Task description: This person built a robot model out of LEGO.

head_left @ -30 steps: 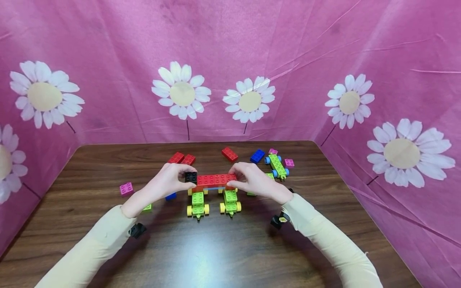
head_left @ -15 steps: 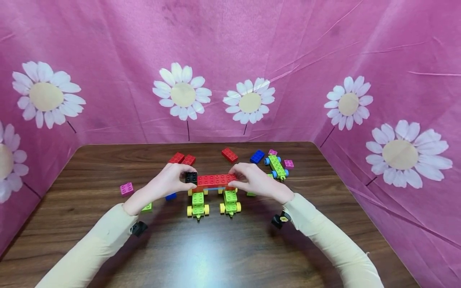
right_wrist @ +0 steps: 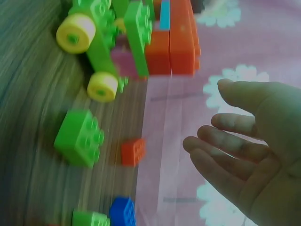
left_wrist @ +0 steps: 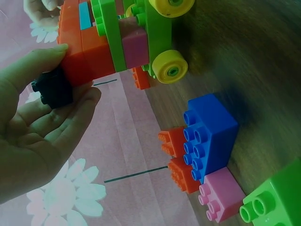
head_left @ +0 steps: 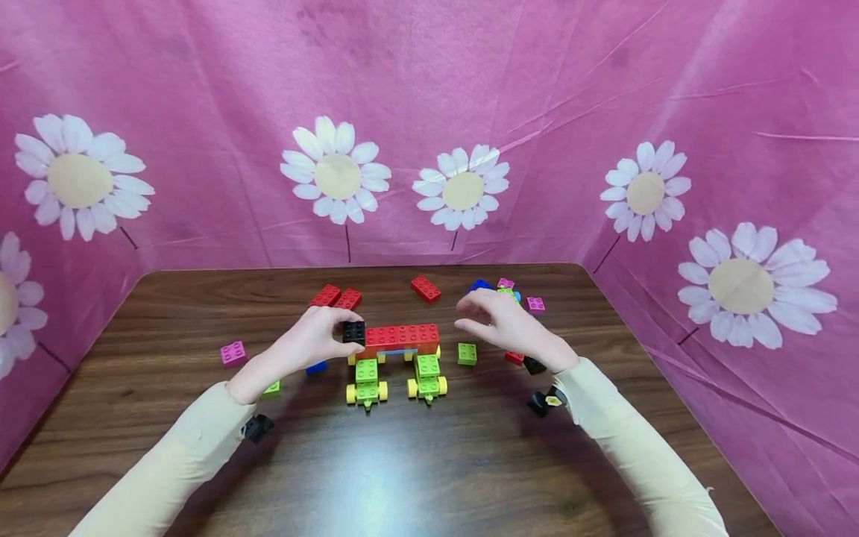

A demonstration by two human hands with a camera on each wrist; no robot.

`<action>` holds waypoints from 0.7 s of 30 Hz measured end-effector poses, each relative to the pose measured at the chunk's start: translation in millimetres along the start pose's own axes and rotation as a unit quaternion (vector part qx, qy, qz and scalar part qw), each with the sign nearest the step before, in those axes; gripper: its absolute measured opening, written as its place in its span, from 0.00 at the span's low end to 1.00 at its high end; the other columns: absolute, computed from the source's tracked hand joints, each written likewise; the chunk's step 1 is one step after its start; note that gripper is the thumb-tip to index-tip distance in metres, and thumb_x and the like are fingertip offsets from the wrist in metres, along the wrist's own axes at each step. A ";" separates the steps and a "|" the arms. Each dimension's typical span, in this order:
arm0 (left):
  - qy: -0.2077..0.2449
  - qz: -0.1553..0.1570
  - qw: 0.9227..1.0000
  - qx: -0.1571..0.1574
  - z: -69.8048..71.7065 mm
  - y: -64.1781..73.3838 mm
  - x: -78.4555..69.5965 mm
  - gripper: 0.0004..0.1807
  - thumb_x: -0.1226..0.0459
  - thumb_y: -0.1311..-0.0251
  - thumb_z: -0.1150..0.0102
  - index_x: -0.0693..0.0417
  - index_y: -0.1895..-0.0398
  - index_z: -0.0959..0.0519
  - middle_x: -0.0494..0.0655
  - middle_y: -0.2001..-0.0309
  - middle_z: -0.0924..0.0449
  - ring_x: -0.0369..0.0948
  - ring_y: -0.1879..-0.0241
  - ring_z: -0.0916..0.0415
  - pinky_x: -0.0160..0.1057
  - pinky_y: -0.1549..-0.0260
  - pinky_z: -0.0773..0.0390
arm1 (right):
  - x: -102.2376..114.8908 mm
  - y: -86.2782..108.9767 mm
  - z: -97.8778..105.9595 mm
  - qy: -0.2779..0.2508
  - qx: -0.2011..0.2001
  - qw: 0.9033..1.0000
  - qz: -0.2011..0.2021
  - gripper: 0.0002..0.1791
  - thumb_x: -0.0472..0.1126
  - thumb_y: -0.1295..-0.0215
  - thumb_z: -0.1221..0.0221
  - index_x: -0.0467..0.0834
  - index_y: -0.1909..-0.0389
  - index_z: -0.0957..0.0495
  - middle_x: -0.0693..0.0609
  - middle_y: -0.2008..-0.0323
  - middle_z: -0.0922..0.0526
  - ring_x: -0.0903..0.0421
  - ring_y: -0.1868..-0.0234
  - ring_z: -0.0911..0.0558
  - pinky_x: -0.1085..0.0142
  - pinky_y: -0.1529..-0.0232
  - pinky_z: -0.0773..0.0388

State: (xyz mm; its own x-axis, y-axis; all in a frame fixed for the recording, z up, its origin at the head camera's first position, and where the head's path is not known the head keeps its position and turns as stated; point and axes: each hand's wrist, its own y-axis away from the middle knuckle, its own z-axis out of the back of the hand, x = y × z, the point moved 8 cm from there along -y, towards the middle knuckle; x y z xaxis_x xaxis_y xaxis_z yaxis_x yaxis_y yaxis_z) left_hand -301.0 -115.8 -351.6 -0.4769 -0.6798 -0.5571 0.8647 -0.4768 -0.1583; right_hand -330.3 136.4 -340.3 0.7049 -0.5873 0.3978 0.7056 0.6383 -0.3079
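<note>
Red bricks (head_left: 403,338) lie in a row across two green wheeled bases, the left base (head_left: 367,380) and the right base (head_left: 427,378), both with yellow wheels. A black brick (head_left: 353,333) sits at the row's left end. My left hand (head_left: 302,339) holds the black brick between thumb and fingers, and the thumb tip reaches the red brick in the left wrist view. Under the red row, a pink brick (left_wrist: 133,41) and a blue strip (left_wrist: 85,15) show. My right hand (head_left: 510,322) is apart from the build, its fingers loosely spread with nothing between them.
A green brick (head_left: 467,353) lies right of the build. Two red bricks (head_left: 335,297) and another red brick (head_left: 426,289) lie behind it. A pink brick (head_left: 233,353) and a blue brick (left_wrist: 211,136) lie left. Behind my right hand are more bricks, including a pink one (head_left: 535,304).
My right hand has let go of the red row's right end and moved right, uncovering the green brick. My left hand has stayed at the black brick.
</note>
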 end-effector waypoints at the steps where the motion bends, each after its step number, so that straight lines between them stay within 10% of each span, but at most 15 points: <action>1: 0.000 -0.001 1.000 0.000 -0.3 0.0 -0.1 0.17 0.66 0.49 0.26 0.64 0.57 0.17 0.50 0.66 0.14 0.36 0.70 0.21 0.35 0.68 0.19 | -5.7 2.9 2.2 0.000 -0.003 1.000 -0.007 0.14 0.44 0.36 0.35 0.40 0.55 0.19 0.44 0.58 0.14 0.53 0.58 0.16 0.58 0.55 0.17; 11: -0.008 0.004 1.000 0.002 -1.9 -0.7 1.3 0.19 0.66 0.49 0.26 0.65 0.55 0.17 0.52 0.65 0.14 0.39 0.69 0.21 0.39 0.65 0.17 | -63.0 44.2 22.9 -0.001 -0.039 0.997 -0.069 0.10 0.40 0.38 0.33 0.42 0.57 0.18 0.46 0.60 0.13 0.51 0.60 0.13 0.54 0.59 0.15; 21: -0.006 0.020 1.000 0.009 -3.3 -0.6 4.0 0.21 0.65 0.49 0.27 0.66 0.52 0.18 0.53 0.64 0.13 0.39 0.68 0.21 0.40 0.66 0.17 | -118.9 93.1 17.0 -0.058 0.038 0.985 -0.158 0.22 0.45 0.43 0.29 0.38 0.51 0.20 0.43 0.54 0.14 0.48 0.54 0.15 0.58 0.53 0.16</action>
State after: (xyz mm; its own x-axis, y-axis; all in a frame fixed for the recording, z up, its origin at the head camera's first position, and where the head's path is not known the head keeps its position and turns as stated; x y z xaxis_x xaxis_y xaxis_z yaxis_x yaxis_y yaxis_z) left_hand -302.8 -116.4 -356.5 -0.4440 -0.7046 -0.5534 0.8801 -0.4588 -0.1220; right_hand -349.7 274.2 -401.6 0.4341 -0.7046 0.5613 0.8780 0.4704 -0.0885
